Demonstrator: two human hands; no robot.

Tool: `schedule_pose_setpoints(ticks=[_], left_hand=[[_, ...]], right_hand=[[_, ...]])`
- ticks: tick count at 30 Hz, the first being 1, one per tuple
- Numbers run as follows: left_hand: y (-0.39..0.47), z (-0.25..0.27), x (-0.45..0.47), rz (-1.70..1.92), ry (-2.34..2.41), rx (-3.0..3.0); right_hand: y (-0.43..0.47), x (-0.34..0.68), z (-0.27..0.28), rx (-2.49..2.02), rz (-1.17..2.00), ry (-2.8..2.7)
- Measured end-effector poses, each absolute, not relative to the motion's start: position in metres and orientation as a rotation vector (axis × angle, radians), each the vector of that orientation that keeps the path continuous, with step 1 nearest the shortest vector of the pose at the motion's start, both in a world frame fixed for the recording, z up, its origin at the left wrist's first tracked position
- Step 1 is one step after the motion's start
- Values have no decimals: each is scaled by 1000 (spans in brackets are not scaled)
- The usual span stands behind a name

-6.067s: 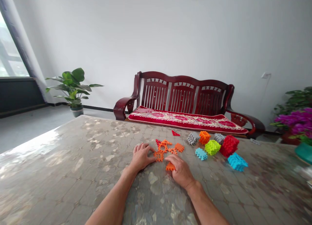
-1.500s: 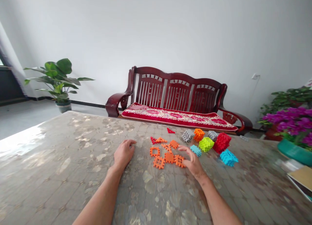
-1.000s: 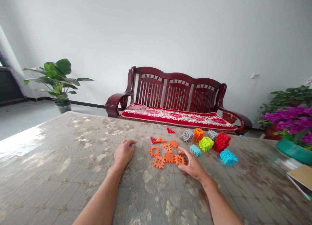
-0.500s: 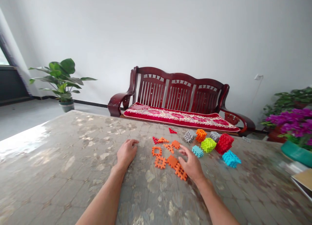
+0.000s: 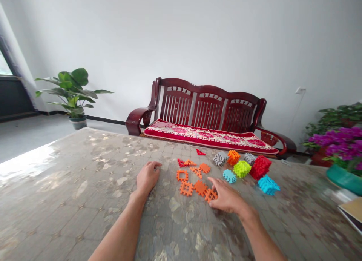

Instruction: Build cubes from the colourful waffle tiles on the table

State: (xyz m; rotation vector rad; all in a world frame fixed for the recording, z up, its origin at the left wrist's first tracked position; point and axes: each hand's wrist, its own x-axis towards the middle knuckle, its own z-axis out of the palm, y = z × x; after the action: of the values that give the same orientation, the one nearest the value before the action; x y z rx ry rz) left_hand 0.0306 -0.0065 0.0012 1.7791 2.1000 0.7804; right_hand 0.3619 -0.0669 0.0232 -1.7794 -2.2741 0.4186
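Observation:
My right hand (image 5: 227, 197) is low over the table, thumb and index finger spread beside an orange lattice square (image 5: 210, 195); its thumb seems to touch the near edge. A solid orange square (image 5: 200, 188) adjoins that piece, with another orange lattice square (image 5: 186, 188) to its left. Farther back lie an orange open frame (image 5: 182, 175), an orange triangle (image 5: 196, 172), and a small orange plate (image 5: 204, 168). Left of these pieces, my left hand (image 5: 147, 176) rests on the tabletop, fingers loosely bent, nothing visible in it.
Right of the pieces stand interlocked stacks: grey (image 5: 220, 158), orange (image 5: 233, 157), lime (image 5: 242, 168), red (image 5: 260, 167) and blue (image 5: 268, 185). Light-blue pieces (image 5: 229, 176) lie nearer. A red triangle (image 5: 200, 152) lies farther back. Beyond the table is a wooden bench (image 5: 209, 108); purple flowers (image 5: 339, 142) are at right.
My right hand has drawn back from the small orange plate toward the near orange lattice square. That square now sits slightly farther from me. My left hand has stayed in place.

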Motion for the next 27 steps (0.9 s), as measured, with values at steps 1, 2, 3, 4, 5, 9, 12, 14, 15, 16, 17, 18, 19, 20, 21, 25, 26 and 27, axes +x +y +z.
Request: schedule_pose_setpoints(ticks=[1,2,3,4,5,9,12,14,15,16,17,18,19,20,21,25,26,27], left_hand=[[-6,1,31,783,2099,1779],[-6,1,31,785,2097,1777],[-6,1,31,787,2095,1774],[-7,1,31,788,2094,1772],[-7,1,31,787,2094,1770],[-8,3,32,772,2102,1764],[-8,3,32,769,2105,1755],[-8,3,32,778,2100,1757],[-8,3,32,785,2095,1761],[-8,3,33,793,2091,1765],[-8,2,33,799,2089,1770],[-8,2,32,802,2088,1773],[-8,1,32,802,2089,1773],[-8,1,32,800,2091,1773],[-8,1,32,797,2092,1771],[-8,2,32,798,2097,1765],[-8,2,33,796,2099,1764],[-8,2,33,792,2101,1761]], right_hand=[[-68,360,24,-1813,381,-2281],[-68,358,24,-1837,341,-2286],[-68,356,23,-1852,307,-2294],[-68,356,22,-1856,277,-2302],[-68,355,20,-1854,252,-2306],[-62,359,8,-1826,152,-2244],[-57,361,7,-1815,125,-2172],[-56,358,12,-1806,159,-2121],[-56,354,17,-1793,192,-2097],[-57,349,22,-1772,232,-2077],[-57,342,27,-1746,276,-2061],[-58,334,32,-1717,318,-2056],[-60,325,36,-1687,353,-2060],[-61,316,39,-1654,379,-2073],[-62,307,41,-1619,395,-2092],[-63,277,35,-1534,384,-2198],[-63,273,32,-1527,361,-2231],[-63,269,29,-1526,332,-2261]])
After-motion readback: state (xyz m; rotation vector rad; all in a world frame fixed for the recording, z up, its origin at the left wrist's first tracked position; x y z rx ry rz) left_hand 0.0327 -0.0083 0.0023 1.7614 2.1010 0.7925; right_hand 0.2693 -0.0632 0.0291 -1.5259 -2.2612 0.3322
